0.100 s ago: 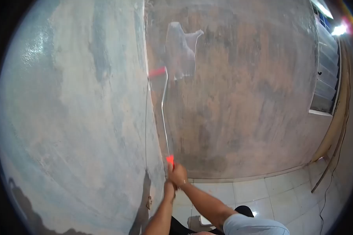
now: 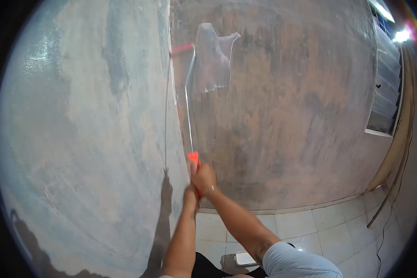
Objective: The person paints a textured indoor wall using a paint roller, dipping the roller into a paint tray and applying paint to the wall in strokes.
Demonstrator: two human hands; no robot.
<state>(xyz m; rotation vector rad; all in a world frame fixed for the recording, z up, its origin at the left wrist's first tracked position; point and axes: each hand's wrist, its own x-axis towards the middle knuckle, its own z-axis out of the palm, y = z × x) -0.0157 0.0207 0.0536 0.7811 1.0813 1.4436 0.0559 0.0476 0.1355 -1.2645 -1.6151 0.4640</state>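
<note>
A paint roller with a pink sleeve (image 2: 182,48), a long thin metal rod (image 2: 188,111) and a red handle (image 2: 193,156) reaches up along the wall corner. My right hand (image 2: 205,177) is wrapped round the handle, near its top. Just below it, my left hand (image 2: 190,197) is closed round the lower part of the same handle. The roller sleeve lies at the corner between the pale left wall (image 2: 88,139) and the brownish wall (image 2: 282,116). A whitish patch (image 2: 214,58) shows on the brownish wall, right of the roller.
A louvred window (image 2: 385,83) is at the right, with a bright light (image 2: 401,35) beside it. A wooden pole (image 2: 390,195) leans there near a dark cable (image 2: 381,248). On the tiled floor (image 2: 294,224) below sits a white container (image 2: 243,259).
The roller has moved up along the corner. Both hands have risen with its handle and shifted slightly left.
</note>
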